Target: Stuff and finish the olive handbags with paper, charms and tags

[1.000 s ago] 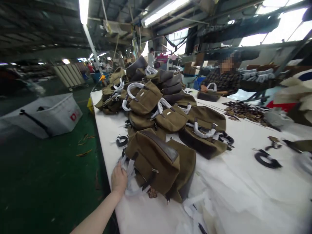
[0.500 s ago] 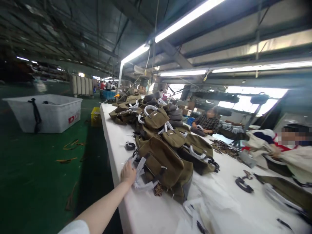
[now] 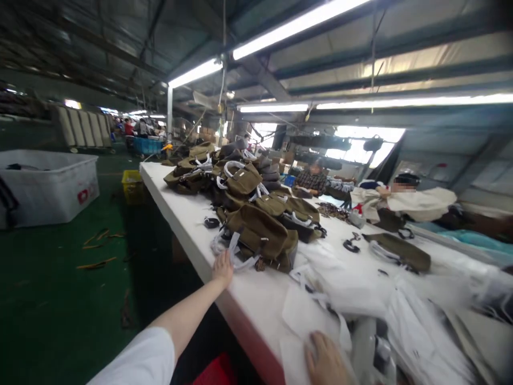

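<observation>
My left hand rests at the table's edge, fingers stretched out beside the white-wrapped straps of an olive-brown handbag; whether it touches them I cannot tell. My right hand, a little blurred, lies low in the picture with its fingers apart over a white sheet. Close to its right is a grey-white wrapped bundle. A small leopard-print piece hangs by the handbag. Behind that bag several similar handbags are heaped, their handles wrapped in white. A black strap coil sits left of the heap.
The long white table runs away from me. On the floor at left stand a white bin and a yellow crate. Across the table are two people. A flat olive bag lies at right.
The view has swung right and shows more of the near table. My right hand has come into sight at the bottom. My left hand now lies lower along the straps.
</observation>
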{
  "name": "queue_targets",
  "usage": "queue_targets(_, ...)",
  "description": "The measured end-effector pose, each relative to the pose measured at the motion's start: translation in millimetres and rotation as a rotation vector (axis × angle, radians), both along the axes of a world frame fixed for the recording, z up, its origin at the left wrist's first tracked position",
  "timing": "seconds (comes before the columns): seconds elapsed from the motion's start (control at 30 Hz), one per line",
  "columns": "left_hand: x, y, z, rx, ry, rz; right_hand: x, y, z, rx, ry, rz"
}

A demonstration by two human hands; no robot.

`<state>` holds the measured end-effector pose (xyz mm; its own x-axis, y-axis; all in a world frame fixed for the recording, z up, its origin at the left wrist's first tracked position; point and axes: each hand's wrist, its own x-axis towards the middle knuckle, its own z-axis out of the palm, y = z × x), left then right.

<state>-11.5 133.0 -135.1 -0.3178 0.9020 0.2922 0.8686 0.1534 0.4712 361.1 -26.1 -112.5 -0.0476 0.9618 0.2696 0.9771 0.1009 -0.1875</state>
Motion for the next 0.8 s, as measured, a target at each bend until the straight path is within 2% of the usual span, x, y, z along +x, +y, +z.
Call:
queue_targets(0.1, -3.5, 3.9, -9.9, -0.072, 0.011, -0.1, -2.5, -4.5, -8.0, -0.03, -0.079, -0.032)
queue_targets(0.2, -6.6, 6.5, -14.9, -0.125, 0.001, -0.149, -4.2, -5.7, -5.7, -0.035, -0.103, -0.069)
queue_targets(0.33, -9.9, 3.9, -12.4, -0.141, 0.001, -0.178, -8.2, -6.5, -1.5, -0.008, -0.123, -0.09)
queue_targets(0.57, -12.4, 0.6, -8.5, -0.148, 0.048, -0.198, -6.8, -3.8, -6.5, -0.023, -0.139, -0.087)
queue_targets(0.7, -10.7, -3.3, -4.5, -0.143, 0.067, -0.204, 2.4, 8.7, -6.0, -0.013, -0.217, -0.046)
queue_targets(0.8, -8.3, -5.3, -1.3, -0.127, 0.075, -0.192, 9.6, 29.9, -8.0, 0.043, -0.258, -0.039)
